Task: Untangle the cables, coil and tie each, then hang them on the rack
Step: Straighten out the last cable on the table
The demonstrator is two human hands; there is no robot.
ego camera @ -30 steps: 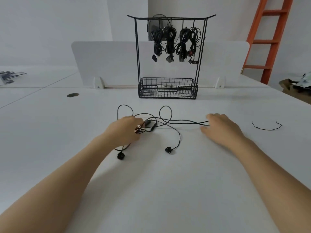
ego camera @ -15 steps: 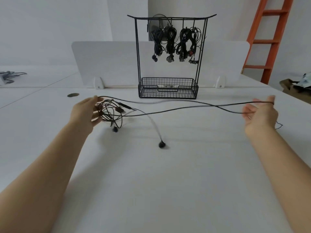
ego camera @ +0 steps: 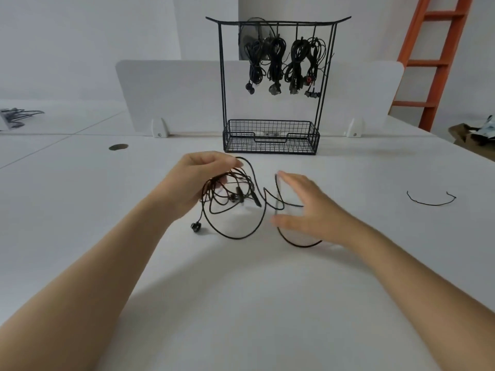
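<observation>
A black earphone cable (ego camera: pixel 235 210) hangs in several loose loops above the white table (ego camera: pixel 241 303). My left hand (ego camera: pixel 198 180) grips the top of the loops, fingers curled round them. One earbud (ego camera: pixel 196 226) dangles down to the table below it. My right hand (ego camera: pixel 308 207) is blurred, with fingers spread, beside the cable's slack right part; whether it holds the wire is unclear. The black wire rack (ego camera: pixel 273 87) stands behind, with several coiled cables (ego camera: pixel 284 62) hanging from its top bar.
A short black tie wire (ego camera: pixel 431 200) lies on the table at the right. The rack has a mesh basket (ego camera: pixel 270 139) at its base. A white divider panel (ego camera: pixel 171 95) stands behind, an orange ladder (ego camera: pixel 439 57) at the far right, a cable hole (ego camera: pixel 118 147) at the left.
Both hands have come back together from a wide stretch. The cable, pulled taut half a second ago, now hangs in loose loops from my left hand.
</observation>
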